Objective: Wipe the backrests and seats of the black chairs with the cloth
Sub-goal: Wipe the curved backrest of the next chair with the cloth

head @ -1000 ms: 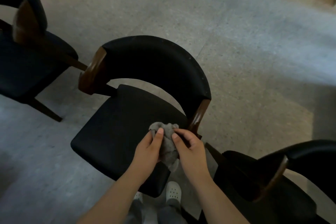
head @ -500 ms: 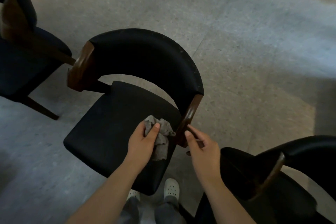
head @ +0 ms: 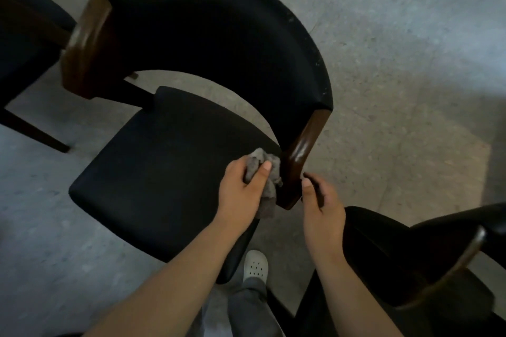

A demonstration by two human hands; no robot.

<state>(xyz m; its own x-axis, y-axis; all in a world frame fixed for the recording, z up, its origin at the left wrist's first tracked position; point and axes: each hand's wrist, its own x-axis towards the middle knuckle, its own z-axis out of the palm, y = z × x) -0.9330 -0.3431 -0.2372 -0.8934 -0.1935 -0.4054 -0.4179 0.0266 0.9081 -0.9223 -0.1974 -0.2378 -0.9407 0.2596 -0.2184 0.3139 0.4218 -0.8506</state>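
A black chair with a curved backrest (head: 219, 27) and a black seat (head: 164, 178) stands in front of me. My left hand (head: 241, 194) grips a crumpled grey cloth (head: 267, 175) over the seat's right rear corner, right beside the brown wooden end (head: 298, 161) of the backrest. My right hand (head: 320, 208) hangs just right of that wooden end, fingers loosely curled, holding nothing.
A second black chair (head: 410, 262) stands at the lower right, close to my right arm. A third chair (head: 24, 44) is at the left edge. Grey speckled floor (head: 397, 63) spreads behind the chairs. My white shoe (head: 256, 265) shows below the seat.
My right hand let go of the cloth and moved right of the wooden backrest end. My left hand keeps the cloth and brought it close to that end. The view moved closer.
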